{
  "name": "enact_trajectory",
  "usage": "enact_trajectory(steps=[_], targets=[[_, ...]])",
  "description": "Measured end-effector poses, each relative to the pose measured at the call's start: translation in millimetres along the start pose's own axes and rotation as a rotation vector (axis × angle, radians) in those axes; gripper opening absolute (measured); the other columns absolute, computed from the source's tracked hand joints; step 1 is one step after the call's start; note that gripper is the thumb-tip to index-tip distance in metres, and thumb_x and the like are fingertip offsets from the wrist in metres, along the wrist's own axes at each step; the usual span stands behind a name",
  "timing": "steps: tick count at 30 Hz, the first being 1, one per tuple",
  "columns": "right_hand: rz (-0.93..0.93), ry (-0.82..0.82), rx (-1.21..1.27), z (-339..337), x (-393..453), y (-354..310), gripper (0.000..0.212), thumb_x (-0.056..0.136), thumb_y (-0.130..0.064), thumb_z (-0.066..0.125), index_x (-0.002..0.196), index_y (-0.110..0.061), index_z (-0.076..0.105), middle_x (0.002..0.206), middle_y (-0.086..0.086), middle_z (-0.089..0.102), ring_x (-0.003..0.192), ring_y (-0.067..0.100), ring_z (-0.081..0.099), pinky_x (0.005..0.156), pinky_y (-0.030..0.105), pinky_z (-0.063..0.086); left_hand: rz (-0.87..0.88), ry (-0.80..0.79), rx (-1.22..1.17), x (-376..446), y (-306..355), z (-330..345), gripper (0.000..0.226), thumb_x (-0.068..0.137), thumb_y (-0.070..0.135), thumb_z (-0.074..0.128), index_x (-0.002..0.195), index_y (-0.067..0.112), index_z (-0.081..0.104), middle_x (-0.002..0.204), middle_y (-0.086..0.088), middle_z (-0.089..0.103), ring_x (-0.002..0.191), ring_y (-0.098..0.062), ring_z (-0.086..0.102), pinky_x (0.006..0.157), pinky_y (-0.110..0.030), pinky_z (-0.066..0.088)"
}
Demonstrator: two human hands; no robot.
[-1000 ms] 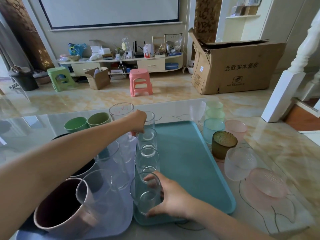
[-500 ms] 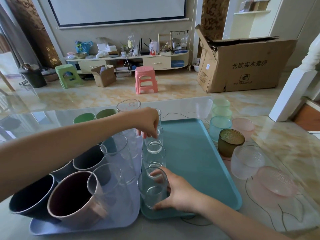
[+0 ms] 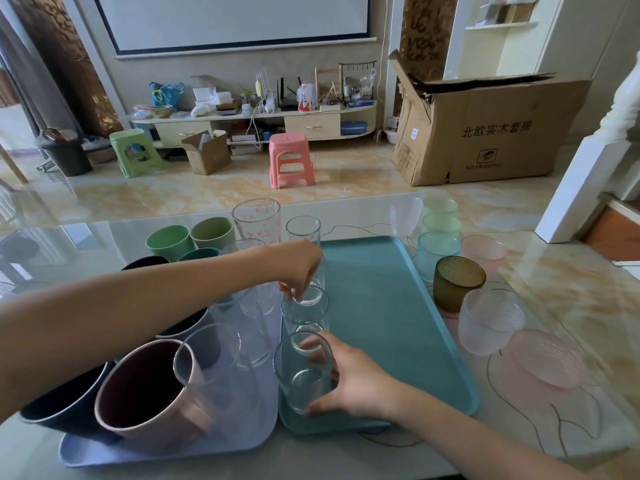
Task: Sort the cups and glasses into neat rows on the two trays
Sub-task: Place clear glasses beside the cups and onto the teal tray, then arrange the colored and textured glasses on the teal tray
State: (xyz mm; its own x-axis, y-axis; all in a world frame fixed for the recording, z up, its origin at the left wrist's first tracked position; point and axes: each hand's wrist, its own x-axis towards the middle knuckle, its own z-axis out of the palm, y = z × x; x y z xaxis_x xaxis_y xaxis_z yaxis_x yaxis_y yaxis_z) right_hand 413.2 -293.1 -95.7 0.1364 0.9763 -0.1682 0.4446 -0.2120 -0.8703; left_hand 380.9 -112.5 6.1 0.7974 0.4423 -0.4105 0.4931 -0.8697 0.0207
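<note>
CHANGE: left hand point(image 3: 300, 268) has drawn back from the far glass point(image 3: 303, 231) to the middle glass point(image 3: 304, 308), fingertips pinching its rim | HOLD: right hand point(image 3: 349, 379) still curled round the near glass point(image 3: 304, 372) | LOCATION: teal tray point(image 3: 391, 306), left edge | STATUS: one row forming; coloured cups point(image 3: 438, 251) remain on table point(image 3: 571, 306).

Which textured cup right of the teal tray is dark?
The olive cup beside the tray's right edge; the others are pale green, teal, pink or frosted.
</note>
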Motion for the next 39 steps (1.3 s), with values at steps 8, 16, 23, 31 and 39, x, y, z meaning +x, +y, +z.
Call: enact_trajectory(steps=[8,16,23,31,39], targets=[[0.047,0.056,-0.03,2,6,-1,0.072,0.062,-0.025,0.087,0.11,-0.03,0.034,0.123,-0.006,0.055,0.093,0.008,0.052,0.079,0.018,0.038,-0.011,0.041,0.077,4,-5,1,0.012,0.073,0.008,0.076,0.079,-0.002,0.073,0.053,0.0,0.062,0.039,0.0,0.052,0.05,-0.012,0.044],[0.046,-0.056,-0.073,-11,11,-6,0.069,0.062,-0.022,0.088,0.109,-0.027,0.037,0.122,-0.004,0.056,0.103,0.01,0.055,0.089,0.024,0.045,0.024,0.065,0.047,6,-7,-1,0.013,0.074,0.003,0.075,0.064,0.006,0.066,0.076,-0.016,0.074,0.046,-0.009,0.058,0.062,-0.023,0.054],[0.034,-0.103,-0.128,-11,10,-7,0.068,0.066,-0.02,0.085,0.11,-0.026,0.035,0.123,-0.005,0.054,0.069,-0.006,0.044,0.062,0.007,0.033,0.017,0.02,0.028,1,-7,-4,0.01,0.075,0.006,0.075,0.08,-0.001,0.071,0.079,-0.015,0.074,0.057,-0.017,0.064,0.054,-0.013,0.05],[0.143,-0.229,-0.069,-38,-5,-14,0.074,0.07,-0.012,0.081,0.125,-0.02,0.032,0.139,0.004,0.044,0.129,0.017,0.046,0.108,0.033,0.04,-0.02,0.007,-0.005,-8,-6,-26,0.014,0.082,0.011,0.07,0.077,-0.002,0.066,0.066,-0.01,0.07,0.049,-0.015,0.066,0.062,-0.031,0.059],[0.194,0.27,-0.369,-162,-64,-41,0.022,0.072,-0.01,0.077,0.083,-0.024,0.064,0.08,0.0,0.068,0.066,0.011,0.058,0.07,0.034,0.052,0.28,0.486,0.191,9,84,-40,0.031,0.089,0.019,0.053,0.119,0.025,0.058,0.119,0.002,0.059,0.107,-0.021,0.056,0.075,-0.029,0.041]])
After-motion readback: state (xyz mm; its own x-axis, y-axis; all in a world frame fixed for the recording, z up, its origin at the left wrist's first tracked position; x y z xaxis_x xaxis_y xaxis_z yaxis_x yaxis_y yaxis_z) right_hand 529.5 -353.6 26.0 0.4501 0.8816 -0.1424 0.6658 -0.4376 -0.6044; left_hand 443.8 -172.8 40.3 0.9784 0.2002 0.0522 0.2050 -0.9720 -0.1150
